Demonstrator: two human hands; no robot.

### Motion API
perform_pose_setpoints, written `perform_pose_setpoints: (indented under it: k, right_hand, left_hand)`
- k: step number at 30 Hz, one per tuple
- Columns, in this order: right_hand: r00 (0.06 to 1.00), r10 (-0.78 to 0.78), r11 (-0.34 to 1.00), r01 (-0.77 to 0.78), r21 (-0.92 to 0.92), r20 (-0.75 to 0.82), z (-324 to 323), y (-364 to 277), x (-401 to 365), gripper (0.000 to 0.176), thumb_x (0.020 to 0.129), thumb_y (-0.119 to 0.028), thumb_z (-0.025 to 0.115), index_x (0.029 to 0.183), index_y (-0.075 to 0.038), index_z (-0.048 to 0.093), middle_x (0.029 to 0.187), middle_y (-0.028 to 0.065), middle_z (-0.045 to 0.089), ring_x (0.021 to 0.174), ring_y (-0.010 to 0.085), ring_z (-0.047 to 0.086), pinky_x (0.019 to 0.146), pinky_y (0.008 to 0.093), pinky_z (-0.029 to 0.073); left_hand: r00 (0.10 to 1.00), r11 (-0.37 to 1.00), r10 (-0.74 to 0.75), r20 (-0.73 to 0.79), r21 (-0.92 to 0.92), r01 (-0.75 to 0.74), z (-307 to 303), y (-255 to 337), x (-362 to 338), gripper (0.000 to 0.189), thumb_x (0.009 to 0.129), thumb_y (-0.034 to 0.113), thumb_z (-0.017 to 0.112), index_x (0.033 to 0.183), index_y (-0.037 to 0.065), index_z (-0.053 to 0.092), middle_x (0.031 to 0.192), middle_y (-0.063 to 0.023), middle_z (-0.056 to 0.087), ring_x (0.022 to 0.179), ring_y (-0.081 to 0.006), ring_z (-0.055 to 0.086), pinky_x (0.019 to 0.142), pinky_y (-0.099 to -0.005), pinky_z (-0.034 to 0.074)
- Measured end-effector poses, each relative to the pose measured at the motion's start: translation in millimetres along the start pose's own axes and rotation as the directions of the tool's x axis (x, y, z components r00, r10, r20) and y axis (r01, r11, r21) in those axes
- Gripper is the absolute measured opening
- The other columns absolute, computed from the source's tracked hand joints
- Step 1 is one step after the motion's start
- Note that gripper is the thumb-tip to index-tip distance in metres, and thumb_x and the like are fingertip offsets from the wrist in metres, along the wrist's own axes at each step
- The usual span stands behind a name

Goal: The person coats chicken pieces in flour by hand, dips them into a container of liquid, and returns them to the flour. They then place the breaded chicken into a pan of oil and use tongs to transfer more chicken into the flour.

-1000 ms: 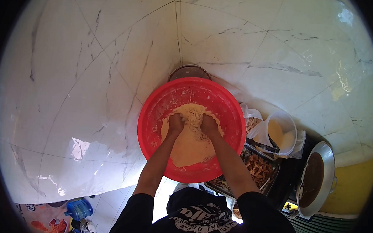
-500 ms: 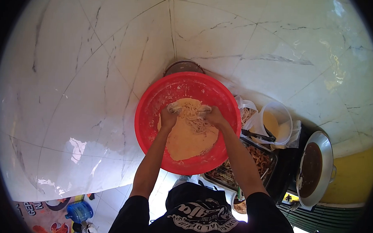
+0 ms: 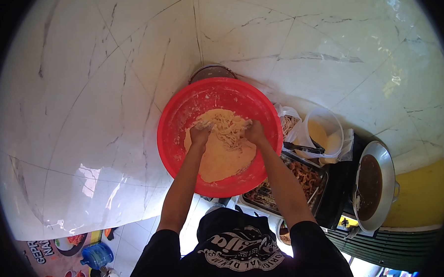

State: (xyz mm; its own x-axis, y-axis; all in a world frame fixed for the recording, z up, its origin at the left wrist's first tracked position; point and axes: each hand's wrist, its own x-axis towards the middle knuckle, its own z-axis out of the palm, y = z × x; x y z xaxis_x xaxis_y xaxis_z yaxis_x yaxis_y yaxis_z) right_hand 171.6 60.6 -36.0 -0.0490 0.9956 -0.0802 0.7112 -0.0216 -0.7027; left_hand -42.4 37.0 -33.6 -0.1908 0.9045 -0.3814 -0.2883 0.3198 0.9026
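Observation:
A wide red basin [image 3: 220,188] holds pale yellow flour [image 3: 218,165] with a heap of thin, flour-coated strips [image 3: 227,129] on its far side. My left hand [image 3: 201,133] is at the left edge of the heap, its floury fingers curled inward. Across from it, my right hand [image 3: 254,131] is at the heap's right edge, also curled. Flour and strips partly cover the fingertips, so what lies inside each hand is hidden.
Right of the basin are a clear plastic tub [image 3: 326,128] of yellowish liquid, a bag of pale strips [image 3: 288,122] and a tray of browned fried pieces [image 3: 304,179]. Farther right stands a wok of dark oil [image 3: 371,187]. Marbled tile walls [image 3: 104,108] meet behind the basin.
Both hands have shifted slightly within the heap, and the right fingers look more drawn in. The whole view has moved a little, so the basin appears higher and farther left.

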Motion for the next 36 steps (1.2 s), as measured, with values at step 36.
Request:
perform_pose_setpoints:
  k: [36]
  right_hand:
    - [0.612, -0.068, 0.971, -0.14, -0.192, -0.788, -401.4, 13.5, -270.7, 0.026, 0.076, -0.01, 0.067, 0.1, -0.001, 0.063, 0.087, 0.0156, 0.068, 0.085, 0.0234, 0.066, 0.074, 0.031, 0.05]
  left_hand:
    - [0.939, 0.912, 0.305, 0.16, 0.235, -0.336, 40.0, -10.6, -59.4, 0.025, 0.083, 0.0, 0.063, 0.106, -0.008, 0.057, 0.097, -0.0101, 0.062, 0.087, -0.0146, 0.059, 0.075, -0.0262, 0.046]
